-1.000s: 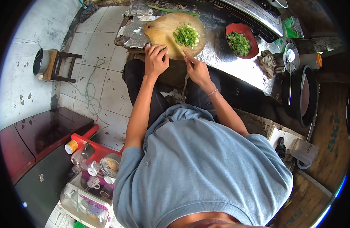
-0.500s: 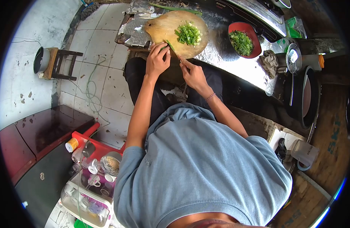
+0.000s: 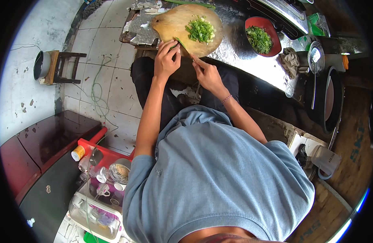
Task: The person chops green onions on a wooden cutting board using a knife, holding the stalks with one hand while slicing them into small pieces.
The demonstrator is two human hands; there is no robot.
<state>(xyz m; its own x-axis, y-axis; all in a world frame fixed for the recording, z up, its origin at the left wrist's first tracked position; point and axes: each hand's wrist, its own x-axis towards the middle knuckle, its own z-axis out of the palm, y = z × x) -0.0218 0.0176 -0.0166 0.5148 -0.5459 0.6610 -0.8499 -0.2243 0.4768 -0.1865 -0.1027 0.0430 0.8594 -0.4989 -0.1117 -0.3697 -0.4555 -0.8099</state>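
A wooden cutting board lies on the metal-topped counter, with a pile of chopped green onion towards its right side. At the board's near edge my left hand has its fingers bent round a piece of green stalk. My right hand is closed on a knife, whose blade reaches up and left onto the board beside the stalk. Right of the board stands a red bowl holding shredded greens.
Long green leaves lie behind the board. A black stove stands at the back right. A crumpled cloth and a strainer are right of the bowl. A stool stands on the floor at left.
The view has shifted slightly, with the board and counter a little higher in it. Both hands stay at the board's near edge, still holding the stalk and the knife.
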